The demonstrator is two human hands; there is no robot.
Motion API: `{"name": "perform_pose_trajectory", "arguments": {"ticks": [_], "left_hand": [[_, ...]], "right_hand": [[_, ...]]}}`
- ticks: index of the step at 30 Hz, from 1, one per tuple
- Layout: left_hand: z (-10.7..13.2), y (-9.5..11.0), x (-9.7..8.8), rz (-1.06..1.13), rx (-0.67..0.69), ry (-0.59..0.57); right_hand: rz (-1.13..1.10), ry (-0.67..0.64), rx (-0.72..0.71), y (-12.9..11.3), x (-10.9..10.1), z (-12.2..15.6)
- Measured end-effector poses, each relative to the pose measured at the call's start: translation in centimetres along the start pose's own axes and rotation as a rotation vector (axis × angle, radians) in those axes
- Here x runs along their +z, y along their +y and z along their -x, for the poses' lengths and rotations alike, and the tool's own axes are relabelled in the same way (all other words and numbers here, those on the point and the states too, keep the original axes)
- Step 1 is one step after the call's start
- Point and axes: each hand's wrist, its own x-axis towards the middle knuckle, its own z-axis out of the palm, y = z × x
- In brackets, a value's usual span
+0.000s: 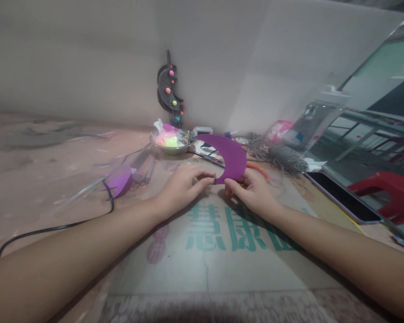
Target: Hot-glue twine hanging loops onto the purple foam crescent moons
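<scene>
My right hand (256,190) pinches a purple crescent-shaped piece (234,154), paper or thin foam by its look, near its lower end. The crescent stands up from the cardboard sheet (188,273), its hollow side facing left. My left hand (183,184) is closed, thumb against fingertips, right beside the crescent's lower point. A tiny dark or metallic bit shows at those fingertips, too small to name. Behind my right hand an orange-red curved handle (258,170) is partly hidden.
At the back a bowl (172,150) holds colourful bits. A dark crescent ornament with pompoms (168,87) stands against the wall. Grey yarn (284,157), a clear container (314,119) and a phone (343,197) lie right. Left are a purple scrap (119,181) and a black cable (54,228).
</scene>
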Motion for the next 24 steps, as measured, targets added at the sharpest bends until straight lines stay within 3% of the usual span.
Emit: {"name": "perform_pose_trajectory", "arguments": {"ticks": [16, 20, 24], "left_hand": [[0.0, -0.3, 0.1, 0.047, -0.084, 0.003], [-0.1, -0.5, 0.1, 0.056, -0.18, -0.024], [-0.3, -0.4, -0.1, 0.144, -0.246, -0.079]], "right_hand": [[0.112, 0.117, -0.1, 0.6, -0.1, 0.0], [0.073, 0.155, -0.217, 1.3, 0.1, -0.1], [0.196, 0.129, -0.367, 1.2, -0.2, 0.1]]}}
